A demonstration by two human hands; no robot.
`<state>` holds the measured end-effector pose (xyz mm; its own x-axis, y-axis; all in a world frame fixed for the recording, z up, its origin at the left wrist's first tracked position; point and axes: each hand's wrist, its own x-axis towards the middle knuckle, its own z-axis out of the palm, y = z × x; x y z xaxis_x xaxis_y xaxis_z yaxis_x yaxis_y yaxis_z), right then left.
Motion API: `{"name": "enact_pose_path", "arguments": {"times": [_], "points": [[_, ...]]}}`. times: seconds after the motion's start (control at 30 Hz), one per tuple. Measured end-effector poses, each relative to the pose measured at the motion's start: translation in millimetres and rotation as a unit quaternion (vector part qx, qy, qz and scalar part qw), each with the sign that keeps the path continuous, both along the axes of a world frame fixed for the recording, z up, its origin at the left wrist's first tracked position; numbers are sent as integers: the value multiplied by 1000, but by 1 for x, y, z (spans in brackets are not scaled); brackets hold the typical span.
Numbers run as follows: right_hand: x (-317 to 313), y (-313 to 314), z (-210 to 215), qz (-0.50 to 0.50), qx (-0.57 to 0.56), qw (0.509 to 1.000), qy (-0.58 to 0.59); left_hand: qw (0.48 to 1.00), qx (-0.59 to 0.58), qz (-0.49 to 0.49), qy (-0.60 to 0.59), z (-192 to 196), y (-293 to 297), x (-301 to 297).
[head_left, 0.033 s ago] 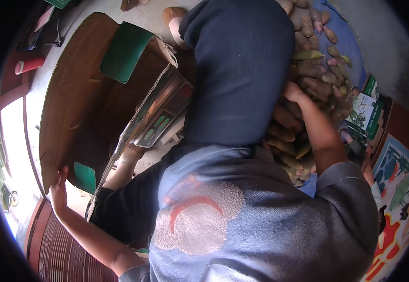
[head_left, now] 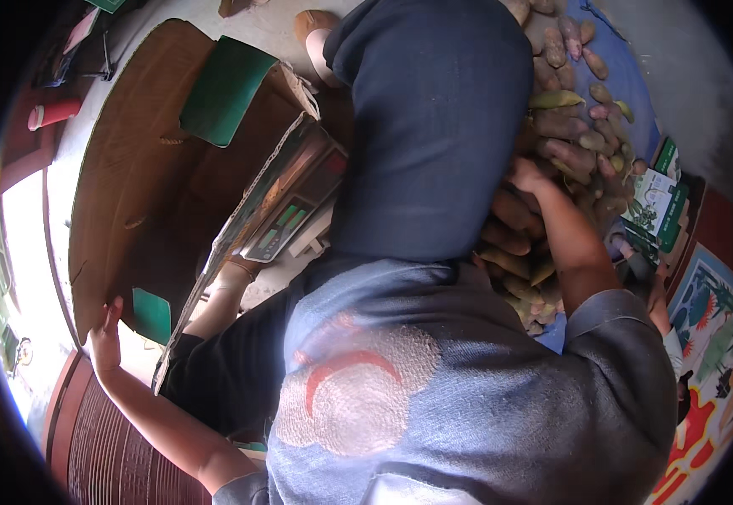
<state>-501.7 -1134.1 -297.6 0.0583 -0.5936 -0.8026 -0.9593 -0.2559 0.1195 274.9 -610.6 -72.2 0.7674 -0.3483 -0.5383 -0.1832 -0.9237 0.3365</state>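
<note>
At the left, a large brown cardboard box (head_left: 101, 168) with green patches stands tilted, its inside showing. My left hand (head_left: 106, 338) grips its near edge, fingers on the inner side. On the right, beside my dark-trousered leg, my right hand (head_left: 528, 175) reaches down to a heap of long reddish and yellow-green tubers (head_left: 562, 151), which look like potatoes. The leg hides the right fingertips, so I cannot see whether they hold a tuber.
A scale with a green-lit display (head_left: 278, 231) stands just right of the box. Under the tubers lies a blue sheet (head_left: 631, 80). A green and white carton (head_left: 657, 202) stands at the right, near another person's arm (head_left: 658, 301). A red cup (head_left: 55, 114) lies far left.
My right hand has shifted very slightly toward me beside the leg. The left hand and the box stay where they were.
</note>
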Motion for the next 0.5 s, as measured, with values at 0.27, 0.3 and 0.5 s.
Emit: {"name": "enact_pose_path", "arguments": {"times": [0.27, 0.3, 0.5], "points": [[-4, 96, 12, -3, 4, 986, 169, 882, -395, 107, 232, 30, 60, 33], [-18, 97, 7, -55, -1, 979, 196, 855, -440, 82, 262, 28, 42, 31], [10, 117, -12, 36, -83, 969, 231, 889, -389, 234, 68, 41, 58, 42]]}}
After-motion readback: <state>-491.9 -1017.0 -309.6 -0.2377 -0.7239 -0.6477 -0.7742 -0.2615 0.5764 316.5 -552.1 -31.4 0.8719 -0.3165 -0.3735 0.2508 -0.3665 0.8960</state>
